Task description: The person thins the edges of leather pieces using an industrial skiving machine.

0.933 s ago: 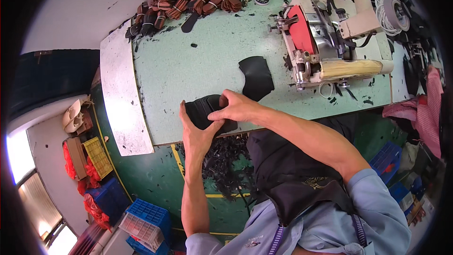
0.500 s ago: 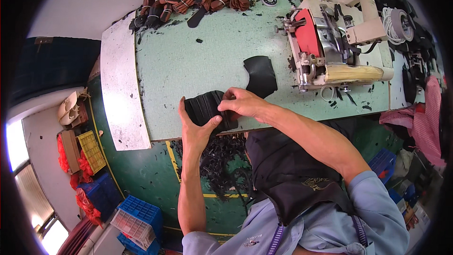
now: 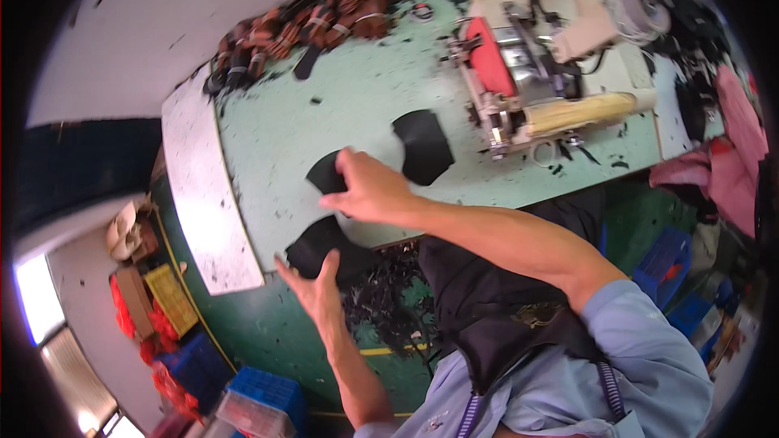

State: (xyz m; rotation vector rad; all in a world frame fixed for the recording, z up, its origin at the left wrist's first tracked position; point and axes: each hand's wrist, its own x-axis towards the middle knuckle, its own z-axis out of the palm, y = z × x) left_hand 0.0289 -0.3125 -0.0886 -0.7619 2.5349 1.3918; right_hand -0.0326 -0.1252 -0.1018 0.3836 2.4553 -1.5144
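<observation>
Pinching hand: the right hand (image 3: 334, 179), at the center-left of the frame, held a curved black piece (image 3: 324, 173) between thumb and fingers, its grip narrowed onto the edges.
Spread hand: the left hand (image 3: 305, 262), lower and further left, had thumb and fingers wide apart at a black stack (image 3: 318, 245); whether its grip clasped the stack could not be told.
Black stack: it was at the near edge of the green counter (image 3: 276, 134), left of the frame's center.
Loose black piece: another curved piece (image 3: 423, 148) lay flat just above center, right of the right hand.
Cream machine: it (image 3: 580, 40) stood at the upper right, with a red plate (image 3: 491, 57).
Bundles: tied brown pieces (image 3: 371, 18) lay at the upper middle.
Floor: dark scraps (image 3: 377, 308) were heaped below the counter.
</observation>
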